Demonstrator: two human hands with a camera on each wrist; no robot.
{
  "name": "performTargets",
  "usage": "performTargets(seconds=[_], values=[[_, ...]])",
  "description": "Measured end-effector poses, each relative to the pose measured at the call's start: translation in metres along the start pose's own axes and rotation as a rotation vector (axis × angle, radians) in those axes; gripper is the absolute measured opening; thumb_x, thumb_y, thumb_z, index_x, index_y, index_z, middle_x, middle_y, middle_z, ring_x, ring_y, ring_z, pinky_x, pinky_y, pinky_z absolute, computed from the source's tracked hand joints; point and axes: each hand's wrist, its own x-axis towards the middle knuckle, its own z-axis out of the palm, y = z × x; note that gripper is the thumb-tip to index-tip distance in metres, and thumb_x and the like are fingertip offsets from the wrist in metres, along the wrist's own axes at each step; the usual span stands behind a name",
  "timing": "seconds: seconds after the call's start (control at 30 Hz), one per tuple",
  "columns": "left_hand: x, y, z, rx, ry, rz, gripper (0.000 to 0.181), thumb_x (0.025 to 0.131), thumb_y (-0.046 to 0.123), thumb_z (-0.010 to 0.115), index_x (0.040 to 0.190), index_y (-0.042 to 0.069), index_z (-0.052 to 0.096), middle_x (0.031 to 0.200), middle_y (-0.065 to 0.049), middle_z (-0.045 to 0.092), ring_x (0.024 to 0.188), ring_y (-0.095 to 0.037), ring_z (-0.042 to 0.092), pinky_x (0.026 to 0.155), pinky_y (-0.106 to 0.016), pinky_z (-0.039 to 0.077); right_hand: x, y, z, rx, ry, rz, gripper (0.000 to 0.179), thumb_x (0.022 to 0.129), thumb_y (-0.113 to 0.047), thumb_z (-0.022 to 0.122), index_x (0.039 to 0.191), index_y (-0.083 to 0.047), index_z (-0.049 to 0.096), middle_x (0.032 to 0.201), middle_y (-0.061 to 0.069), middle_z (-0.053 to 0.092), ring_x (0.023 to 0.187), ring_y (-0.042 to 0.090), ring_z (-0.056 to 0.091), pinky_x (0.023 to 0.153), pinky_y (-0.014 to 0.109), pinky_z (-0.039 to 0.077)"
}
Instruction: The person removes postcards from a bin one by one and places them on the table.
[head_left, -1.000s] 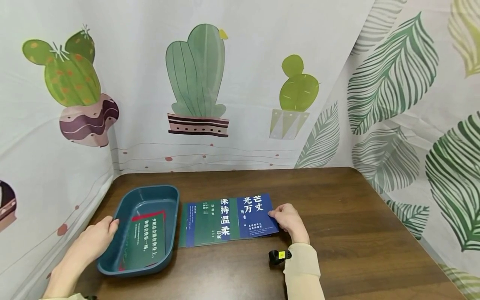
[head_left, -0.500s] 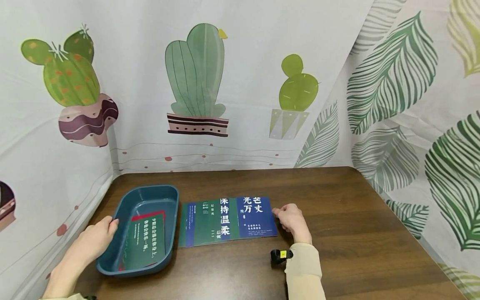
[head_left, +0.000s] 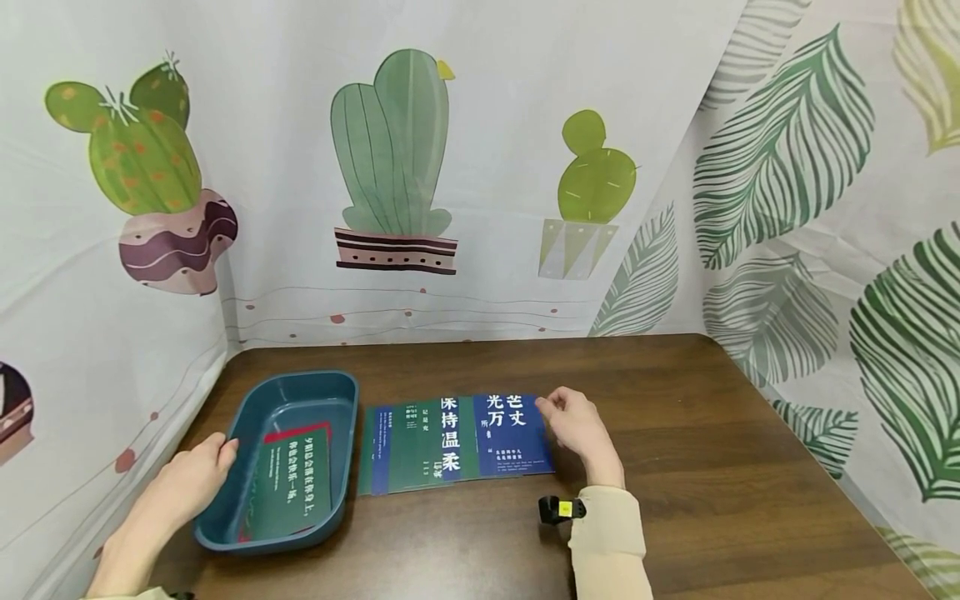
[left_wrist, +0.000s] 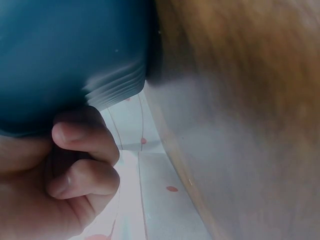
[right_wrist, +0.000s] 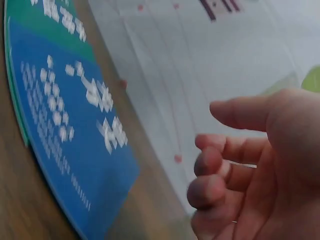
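Observation:
My left hand (head_left: 191, 475) grips the left rim of a dark teal plastic tray (head_left: 349, 450); in the left wrist view its curled fingers (left_wrist: 87, 180) lie against the tray's outer wall (left_wrist: 65, 55). A green card (head_left: 288, 483) with white characters lies in the tray over a red one. Right of the tray, green and blue cards overlap in a row on the table. My right hand (head_left: 577, 421) is at the upper right corner of the blue end card (head_left: 517, 433). The right wrist view shows its thumb and loosely bent fingers apart from the card, with nothing between them.
The brown wooden table (head_left: 697, 467) extends right of the cards and in front of them. A white cloth (head_left: 510, 308) printed with cacti hangs behind the table, and a leaf-printed cloth (head_left: 795, 317) hangs on the right.
My right hand has let go of the blue end card, which settled slightly leftward, and has moved up to its upper right corner. The left hand and the tray look unchanged.

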Motion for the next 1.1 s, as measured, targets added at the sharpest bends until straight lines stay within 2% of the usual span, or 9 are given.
performTargets(seconds=[0.23, 0.43, 0.7, 0.97, 1.1], values=[[-0.001, 0.000, 0.001, -0.002, 0.010, 0.011, 0.033, 0.105, 0.024, 0.038, 0.096, -0.004, 0.052, 0.081, -0.031, 0.058, 0.078, -0.054, 0.059, 0.062, -0.061, 0.041, -0.011, -0.032, 0.009, -0.063, -0.084, -0.200, 0.015, 0.097, -0.025, 0.061, 0.096, -0.011, 0.064, 0.070, 0.003, 0.054, 0.062, 0.018, 0.053, 0.057, 0.033, 0.042], [-0.001, 0.001, 0.001, -0.001, 0.017, 0.012, 0.033, 0.105, 0.024, 0.039, 0.096, -0.005, 0.052, 0.083, -0.032, 0.058, 0.078, -0.055, 0.059, 0.062, -0.061, 0.041, -0.017, -0.051, 0.021, -0.104, -0.154, -0.323, 0.013, 0.097, -0.025, 0.061, 0.099, -0.013, 0.063, 0.077, 0.000, 0.059, 0.070, 0.017, 0.053, 0.063, 0.034, 0.042], [-0.001, 0.002, -0.002, -0.001, -0.022, -0.021, 0.035, 0.106, 0.024, 0.037, 0.100, -0.007, 0.053, 0.084, -0.031, 0.059, 0.079, -0.052, 0.060, 0.061, -0.059, 0.042, -0.025, -0.066, 0.038, -0.102, -0.265, -0.386, 0.014, 0.099, -0.027, 0.058, 0.102, -0.015, 0.062, 0.073, -0.002, 0.059, 0.060, 0.012, 0.050, 0.055, 0.030, 0.042], [-0.001, 0.002, -0.002, -0.006, -0.014, -0.018, 0.035, 0.106, 0.026, 0.037, 0.099, -0.005, 0.052, 0.084, -0.030, 0.059, 0.080, -0.052, 0.060, 0.062, -0.059, 0.042, -0.034, -0.080, 0.056, -0.141, -0.328, -0.447, 0.009, 0.099, -0.025, 0.058, 0.101, -0.017, 0.062, 0.076, 0.000, 0.063, 0.061, 0.009, 0.053, 0.057, 0.028, 0.044], [-0.001, 0.002, -0.001, -0.007, -0.002, -0.012, 0.034, 0.105, 0.024, 0.039, 0.099, -0.006, 0.053, 0.085, -0.031, 0.059, 0.080, -0.053, 0.060, 0.063, -0.060, 0.043, -0.036, -0.087, 0.067, -0.159, -0.336, -0.498, 0.010, 0.098, -0.024, 0.058, 0.103, -0.016, 0.063, 0.080, -0.006, 0.061, 0.067, 0.007, 0.053, 0.061, 0.026, 0.045]])
